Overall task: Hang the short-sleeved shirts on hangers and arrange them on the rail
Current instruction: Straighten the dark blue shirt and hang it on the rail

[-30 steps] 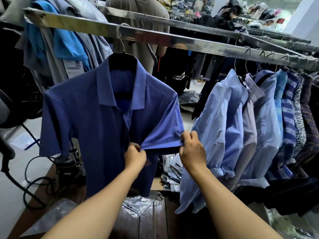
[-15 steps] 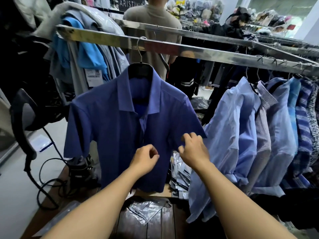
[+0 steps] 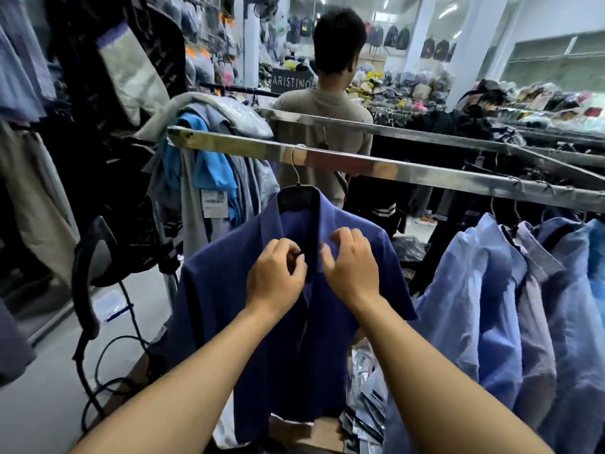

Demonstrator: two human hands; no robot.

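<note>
The navy short-sleeved shirt [image 3: 222, 306], hung on the rail [image 3: 360, 163], is pinched at the collar by the fingers of the left hand [image 3: 276, 276]; those of the right hand [image 3: 353, 270] are held apart, just beside it.

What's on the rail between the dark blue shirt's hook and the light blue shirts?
Nothing: head view shows the rail bare from hook to light blue shirts.

Metal rail [image 3: 425, 172], shirts [image 3: 474, 290] apparently on hangers [image 3: 296, 198]
</note>
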